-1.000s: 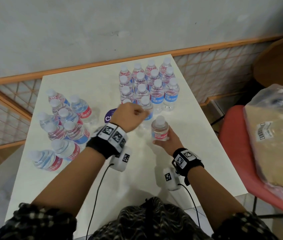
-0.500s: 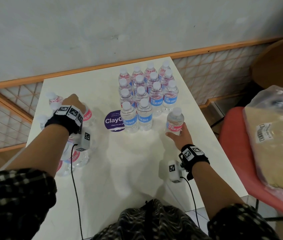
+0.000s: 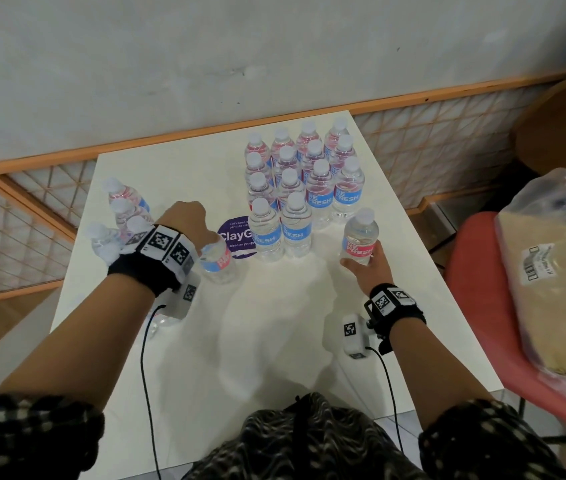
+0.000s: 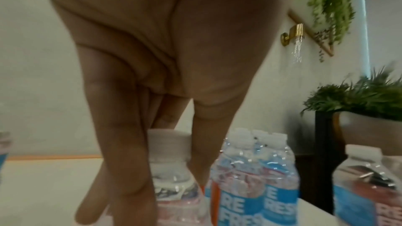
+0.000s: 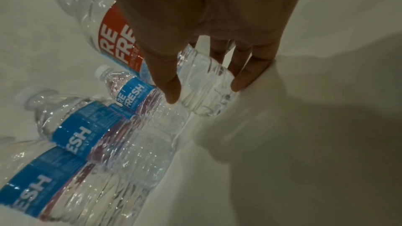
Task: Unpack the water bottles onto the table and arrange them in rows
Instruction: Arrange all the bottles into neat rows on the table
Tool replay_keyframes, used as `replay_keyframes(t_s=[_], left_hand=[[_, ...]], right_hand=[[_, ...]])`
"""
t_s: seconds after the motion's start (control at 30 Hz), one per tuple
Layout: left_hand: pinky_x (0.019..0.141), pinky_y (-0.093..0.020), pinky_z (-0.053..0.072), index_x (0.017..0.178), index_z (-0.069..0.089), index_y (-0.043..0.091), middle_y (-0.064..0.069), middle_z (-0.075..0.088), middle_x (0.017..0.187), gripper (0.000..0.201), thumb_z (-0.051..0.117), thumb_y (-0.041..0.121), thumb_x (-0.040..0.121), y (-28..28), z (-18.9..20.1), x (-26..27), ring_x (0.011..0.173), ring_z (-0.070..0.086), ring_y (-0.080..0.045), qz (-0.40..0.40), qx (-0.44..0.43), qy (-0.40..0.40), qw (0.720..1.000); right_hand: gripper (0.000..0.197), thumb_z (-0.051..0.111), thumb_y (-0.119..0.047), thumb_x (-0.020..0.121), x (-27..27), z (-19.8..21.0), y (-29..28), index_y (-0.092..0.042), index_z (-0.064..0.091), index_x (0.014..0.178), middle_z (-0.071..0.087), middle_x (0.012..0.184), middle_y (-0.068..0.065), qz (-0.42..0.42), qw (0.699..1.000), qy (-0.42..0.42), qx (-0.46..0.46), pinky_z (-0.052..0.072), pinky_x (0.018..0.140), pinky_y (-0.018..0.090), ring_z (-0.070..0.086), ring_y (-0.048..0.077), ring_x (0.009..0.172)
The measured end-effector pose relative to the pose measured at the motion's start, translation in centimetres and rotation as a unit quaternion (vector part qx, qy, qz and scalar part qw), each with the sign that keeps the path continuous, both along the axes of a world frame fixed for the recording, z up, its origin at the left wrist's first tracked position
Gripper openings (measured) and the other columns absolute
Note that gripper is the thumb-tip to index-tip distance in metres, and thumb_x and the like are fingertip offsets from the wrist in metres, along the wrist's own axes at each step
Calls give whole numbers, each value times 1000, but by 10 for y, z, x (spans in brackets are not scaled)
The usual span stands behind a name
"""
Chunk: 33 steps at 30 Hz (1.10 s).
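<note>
White tabletop (image 3: 274,341) against a grey wall: since a second ago the left hand (image 3: 184,220) has left the arranged block of water bottles (image 3: 304,181), crossed to the loose cluster (image 3: 118,216) at the left edge and now pinches a red-label bottle (image 3: 215,259) by its cap, fingers pointing down. Right hand (image 3: 366,268), curled round the base of another red-label bottle (image 3: 360,237), has slid it up beside the block's near right corner. Front row likely gains two bottles next.
</note>
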State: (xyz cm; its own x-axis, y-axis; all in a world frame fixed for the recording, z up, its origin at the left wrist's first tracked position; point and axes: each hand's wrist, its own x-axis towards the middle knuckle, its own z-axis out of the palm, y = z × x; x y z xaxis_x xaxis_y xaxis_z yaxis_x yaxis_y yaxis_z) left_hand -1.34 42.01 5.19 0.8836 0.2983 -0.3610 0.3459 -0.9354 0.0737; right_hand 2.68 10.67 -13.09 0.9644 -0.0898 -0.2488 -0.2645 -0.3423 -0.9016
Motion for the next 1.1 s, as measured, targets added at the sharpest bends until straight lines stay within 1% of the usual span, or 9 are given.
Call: replay_keyframes(t_s=[0.2, 0.33, 0.43, 0.53, 0.63, 0.7, 0.87, 1.0, 1.1], left_hand=[[80, -32, 55, 95, 69, 6, -9, 74, 86, 31, 55, 33, 88, -49, 0, -17, 70, 73, -18, -55, -86, 29, 994], [80, -36, 53, 93, 66, 2, -9, 71, 69, 35, 46, 31, 91, -76, -10, -17, 71, 71, -22, -82, -115, 17, 990], [75, -34, 53, 82, 63, 7, -2, 61, 50, 42, 41, 41, 94, -95, -13, -12, 64, 70, -18, -81, -130, 1, 988], [67, -25, 44, 78, 61, 14, -1, 60, 50, 54, 40, 64, 89, -109, -19, -6, 67, 72, -19, -74, -172, -2, 982], [88, -33, 49, 102, 64, 22, -1, 73, 89, 62, 54, 75, 72, -119, -33, -4, 90, 69, -19, -73, -220, -16, 973], [96, -36, 46, 116, 59, 23, -1, 66, 114, 58, 70, 59, 72, -126, -44, -3, 106, 61, -22, -124, -219, -24, 968], [71, -25, 46, 128, 43, 19, 2, 63, 107, 72, 81, 29, 68, -140, -67, 2, 83, 63, -17, -95, -271, -39, 957], [99, -35, 44, 134, 42, 12, -8, 56, 131, 73, 80, 21, 73, -147, -82, 6, 119, 54, -26, -56, -323, -64, 943], [100, -41, 46, 132, 47, 10, -9, 56, 131, 64, 76, 19, 77, -154, -95, 8, 117, 56, -29, -7, -372, -85, 924]], right_hand=[[68, 77, -19, 75, -1, 1, 1, -18, 44, 133, 57, 129, 5, -1, 1000, -6, -2, 42, 102, 39, 54, 25, 117], [67, 77, -19, 75, -3, 4, -1, -17, 44, 134, 57, 129, 5, 2, 1000, -6, 1, 41, 103, 40, 54, 25, 118], [66, 77, -20, 75, -5, 6, -2, -18, 45, 133, 57, 129, 5, 7, 1000, -7, -3, 41, 104, 40, 54, 25, 118], [66, 77, -23, 76, -6, 7, -2, -19, 44, 133, 57, 131, 4, 10, 1000, 0, -10, 40, 105, 40, 53, 25, 120], [64, 76, -22, 76, -8, 8, -4, -20, 45, 133, 58, 130, 4, 6, 1000, 1, -7, 40, 100, 34, 53, 24, 120], [64, 76, -22, 76, -9, 9, -5, -20, 46, 132, 57, 130, 4, 1, 1000, 3, -6, 39, 98, 32, 53, 24, 120], [65, 76, -24, 76, -10, 10, -7, -20, 45, 132, 57, 130, 4, 3, 1000, 12, -19, 39, 98, 32, 53, 24, 120], [65, 77, -26, 75, -10, 9, -8, -21, 46, 132, 57, 131, 4, -4, 1000, 19, -23, 41, 102, 37, 53, 25, 121], [64, 76, -25, 77, -9, 11, -7, -21, 45, 133, 56, 132, 4, -3, 999, 20, -25, 40, 102, 36, 52, 25, 122]])
